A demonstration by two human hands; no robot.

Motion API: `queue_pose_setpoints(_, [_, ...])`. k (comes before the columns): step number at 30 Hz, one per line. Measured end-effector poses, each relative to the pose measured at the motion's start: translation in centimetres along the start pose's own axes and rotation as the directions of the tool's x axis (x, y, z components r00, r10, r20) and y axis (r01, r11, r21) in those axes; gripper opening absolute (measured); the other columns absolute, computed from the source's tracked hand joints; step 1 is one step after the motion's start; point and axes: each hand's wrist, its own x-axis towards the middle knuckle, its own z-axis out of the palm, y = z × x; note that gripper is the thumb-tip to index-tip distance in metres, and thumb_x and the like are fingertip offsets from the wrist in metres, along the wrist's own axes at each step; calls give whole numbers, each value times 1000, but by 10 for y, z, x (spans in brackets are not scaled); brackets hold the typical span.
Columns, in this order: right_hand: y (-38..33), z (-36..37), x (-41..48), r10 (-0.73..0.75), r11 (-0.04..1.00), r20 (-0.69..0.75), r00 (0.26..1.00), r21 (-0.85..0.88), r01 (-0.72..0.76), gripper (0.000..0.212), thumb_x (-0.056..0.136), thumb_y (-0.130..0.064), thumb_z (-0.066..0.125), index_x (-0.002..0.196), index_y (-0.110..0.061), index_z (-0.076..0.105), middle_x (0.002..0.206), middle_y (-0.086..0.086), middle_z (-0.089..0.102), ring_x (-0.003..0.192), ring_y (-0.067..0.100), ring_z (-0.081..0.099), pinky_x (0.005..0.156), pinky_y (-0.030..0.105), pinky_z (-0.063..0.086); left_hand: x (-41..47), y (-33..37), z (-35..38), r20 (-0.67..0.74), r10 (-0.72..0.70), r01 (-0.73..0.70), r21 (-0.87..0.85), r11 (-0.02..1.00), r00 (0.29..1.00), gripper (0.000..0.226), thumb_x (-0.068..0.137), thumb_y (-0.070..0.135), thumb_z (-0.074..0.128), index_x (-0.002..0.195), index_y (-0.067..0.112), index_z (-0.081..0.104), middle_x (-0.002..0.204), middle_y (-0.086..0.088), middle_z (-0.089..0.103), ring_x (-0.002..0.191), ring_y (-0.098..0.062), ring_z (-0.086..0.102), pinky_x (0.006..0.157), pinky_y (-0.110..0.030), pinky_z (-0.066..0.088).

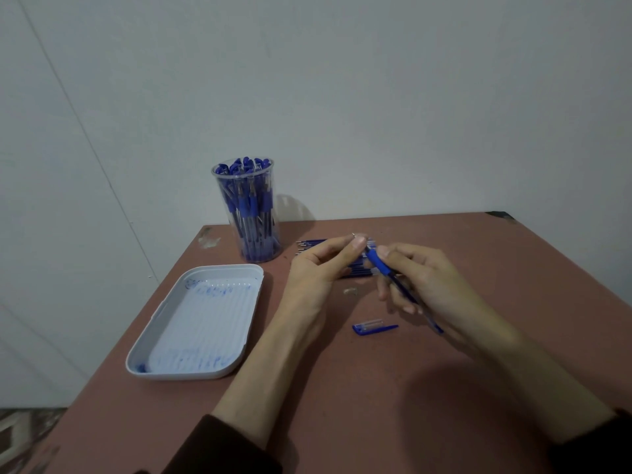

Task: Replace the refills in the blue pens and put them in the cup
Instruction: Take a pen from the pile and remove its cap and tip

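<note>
My right hand [420, 278] grips a blue pen [379, 263] by its barrel, blue rubber grip pointing up and to the left. My left hand [321, 265] pinches the pen's tip end between thumb and fingers. The pen's blue cap [374, 327] lies on the table just below my hands. A row of refills [313, 243] lies behind my hands, partly hidden by them. A clear plastic cup [251, 213] full of blue pens stands at the table's back left.
A white ribbed tray [195, 323] smeared with blue ink sits at the left of the brown table [410, 388]. A small pale scrap [350, 290] lies between my hands. The table's back edge meets a grey wall.
</note>
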Motion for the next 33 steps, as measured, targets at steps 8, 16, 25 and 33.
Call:
queue_pose_setpoints(8, [9,-1,4,-64,988,-57,996,-143,56,12,87,-14,67,93,-16,57,60,6,63,39,17,46,40,25,35,0,2,2,-31,-24,23,-35,999,999,34,73,24,69,98,1,71,97,-18,71,89,-29,66,82,-40,56])
queue_pose_setpoints(16, [8,-5,3,7,997,19,1000,72,-8,8,86,-12,65,82,-7,60,60,13,59,35,13,36,50,31,26,0,0,-1,28,-60,62,-58,996,998,15,75,26,68,83,16,77,90,-13,70,95,-32,62,103,-55,41])
queue_pose_setpoints(25, [10,-13,9,-17,998,-118,993,-60,10,5,90,-13,61,89,-8,61,59,8,62,37,13,41,38,21,31,-1,7,-4,64,-59,32,358,933,996,25,84,25,69,108,21,65,97,4,69,88,-4,65,69,-12,48])
queue_pose_setpoints(33, [20,-26,14,-127,964,-238,963,-257,64,8,86,-20,67,85,-28,68,68,8,64,54,14,50,52,28,39,-8,8,-21,365,-233,-228,858,461,901,19,64,47,81,79,45,69,101,9,62,102,-10,53,92,-28,45])
